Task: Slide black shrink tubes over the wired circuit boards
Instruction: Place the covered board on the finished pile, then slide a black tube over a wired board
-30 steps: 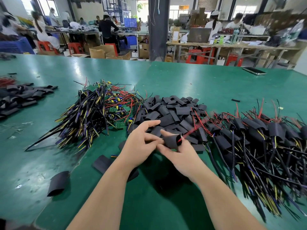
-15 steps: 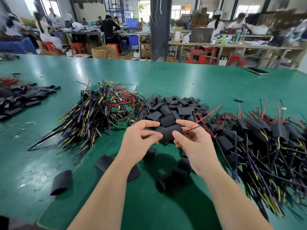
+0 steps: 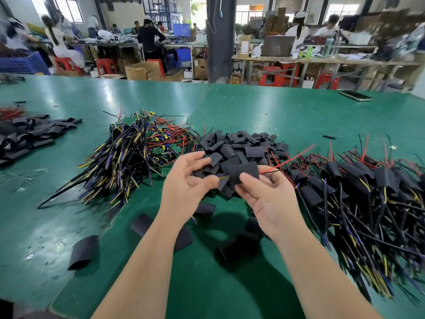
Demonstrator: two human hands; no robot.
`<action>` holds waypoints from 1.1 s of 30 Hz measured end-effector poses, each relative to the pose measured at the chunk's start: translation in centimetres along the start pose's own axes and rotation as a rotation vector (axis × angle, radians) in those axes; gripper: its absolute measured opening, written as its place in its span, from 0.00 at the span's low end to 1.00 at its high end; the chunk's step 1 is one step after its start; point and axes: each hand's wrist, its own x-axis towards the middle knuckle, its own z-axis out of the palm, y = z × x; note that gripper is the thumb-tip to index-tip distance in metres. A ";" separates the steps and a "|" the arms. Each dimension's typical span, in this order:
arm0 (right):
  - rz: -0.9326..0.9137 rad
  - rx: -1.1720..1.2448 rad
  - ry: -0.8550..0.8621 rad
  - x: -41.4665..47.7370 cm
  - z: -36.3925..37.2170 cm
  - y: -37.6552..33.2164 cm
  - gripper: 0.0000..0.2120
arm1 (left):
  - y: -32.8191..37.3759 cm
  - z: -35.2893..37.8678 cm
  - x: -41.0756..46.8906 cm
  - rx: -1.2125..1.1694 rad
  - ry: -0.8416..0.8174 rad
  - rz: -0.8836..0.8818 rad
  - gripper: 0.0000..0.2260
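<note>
Above the green table point(image 3: 253, 107), my right hand point(image 3: 269, 199) pinches a black shrink tube point(image 3: 243, 172) that covers a wired board; red and black wires stick out to its right. My left hand point(image 3: 186, 183) pinches the yellow and dark wires coming out of the tube's left end. Behind my hands lies a heap of empty black tubes point(image 3: 241, 146). A pile of bare green boards with wires point(image 3: 135, 153) sits to the left. Sleeved boards point(image 3: 358, 187) are heaped on the right.
Loose flat tubes point(image 3: 84, 250) lie on the table near my forearms. Another pile of black tubes point(image 3: 30, 134) sits at the far left edge. A phone point(image 3: 354, 95) lies at the back right. People work at benches beyond the table.
The tube has turned from end-on to sideways and sits further over the board. My hands rose slightly and moved apart, the left now on the wires at the tube's left end.
</note>
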 end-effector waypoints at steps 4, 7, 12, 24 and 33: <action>-0.020 0.246 0.106 0.6 -0.9 -3.6 0.07 | -0.5 -1.5 0.4 0.279 0.248 -0.028 0.09; -0.179 0.236 0.166 0.8 -2.6 -6.2 0.04 | -1.6 -2.6 0.9 0.682 0.373 -0.228 0.09; -0.619 -0.539 0.448 0.9 -4.6 -7.9 0.10 | -2.5 -2.9 0.7 1.013 0.292 -0.361 0.14; -0.603 -1.503 0.430 0.6 -3.5 -4.4 0.08 | -3.2 -1.8 1.4 1.217 0.281 -0.374 0.09; -0.698 -1.386 0.115 0.7 -2.7 -1.1 0.06 | -1.4 -1.4 1.5 0.485 0.416 -0.195 0.02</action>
